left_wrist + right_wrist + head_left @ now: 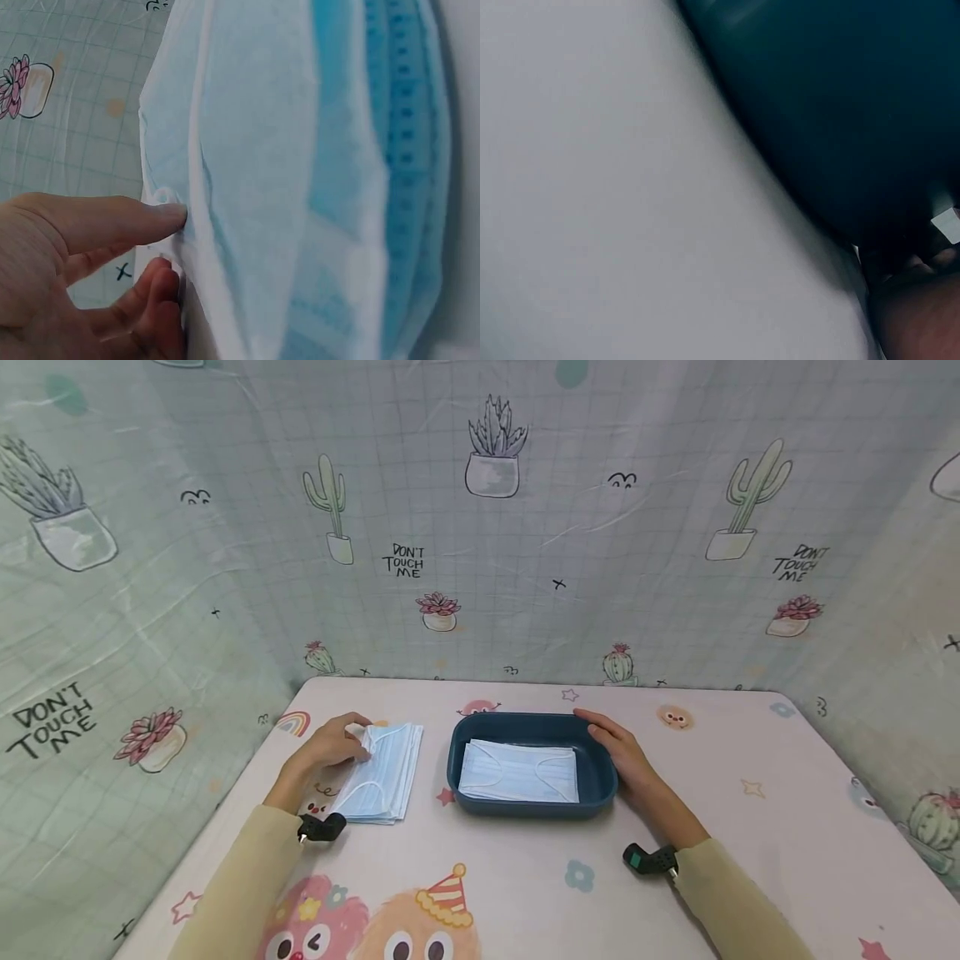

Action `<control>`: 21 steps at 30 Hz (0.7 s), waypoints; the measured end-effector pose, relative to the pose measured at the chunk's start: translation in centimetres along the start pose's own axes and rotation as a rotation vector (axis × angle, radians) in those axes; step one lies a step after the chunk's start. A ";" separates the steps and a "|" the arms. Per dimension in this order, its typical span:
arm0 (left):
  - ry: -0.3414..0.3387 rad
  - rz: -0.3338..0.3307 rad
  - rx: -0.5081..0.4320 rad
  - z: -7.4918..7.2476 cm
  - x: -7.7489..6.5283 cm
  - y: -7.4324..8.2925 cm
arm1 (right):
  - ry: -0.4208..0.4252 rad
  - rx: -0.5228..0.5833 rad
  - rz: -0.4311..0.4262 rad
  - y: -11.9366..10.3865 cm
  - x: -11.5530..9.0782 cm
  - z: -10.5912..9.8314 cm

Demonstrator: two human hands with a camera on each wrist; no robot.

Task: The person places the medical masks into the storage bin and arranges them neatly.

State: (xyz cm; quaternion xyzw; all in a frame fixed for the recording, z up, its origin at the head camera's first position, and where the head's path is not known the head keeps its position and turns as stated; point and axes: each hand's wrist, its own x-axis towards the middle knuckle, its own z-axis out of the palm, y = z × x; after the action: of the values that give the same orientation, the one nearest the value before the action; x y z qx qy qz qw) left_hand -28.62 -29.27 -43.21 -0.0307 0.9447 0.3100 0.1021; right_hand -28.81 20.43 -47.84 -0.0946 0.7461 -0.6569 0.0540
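Note:
Several light-blue face masks lie in a stack (386, 777) on the left of the table. My left hand (336, 745) is at the stack's left edge. In the left wrist view, its thumb (142, 219) presses on the edge of a mask (247, 150), with the other fingers curled below, pinching it. A dark blue plastic tub (525, 810) stands to the right, with face masks (517, 772) lying flat inside. My right hand (626, 753) holds the tub's far right corner, thumb over the rim and fingers along the outside. The right wrist view shows the tub's wall (832, 97).
The pale table (525, 902) is printed with cartoon figures and stars. A cloth with cactus drawings (495, 527) hangs behind it and along both sides. A black wrist device (322, 827) sits at each cuff.

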 end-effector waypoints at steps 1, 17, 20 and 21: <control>0.001 0.008 -0.002 0.0 0.2 -0.2 | 0.001 0.004 0.005 0.0 0.0 0.1; 0.256 0.100 -0.104 1.4 -0.5 -1.4 | -0.001 0.009 -0.002 0.0 -0.1 0.2; 0.305 0.118 -0.146 1.4 -0.9 -1.2 | -0.004 0.009 -0.007 -0.1 -0.1 0.1; 0.314 0.131 -0.159 1.4 -1.0 -1.2 | -0.002 0.009 -0.005 -0.1 -0.1 0.1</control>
State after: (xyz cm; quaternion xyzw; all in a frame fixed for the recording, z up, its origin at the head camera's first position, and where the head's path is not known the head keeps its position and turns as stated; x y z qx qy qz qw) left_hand -27.22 -29.39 -44.78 -0.0251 0.9216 0.3811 -0.0698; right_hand -28.70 20.34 -47.79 -0.0968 0.7428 -0.6603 0.0537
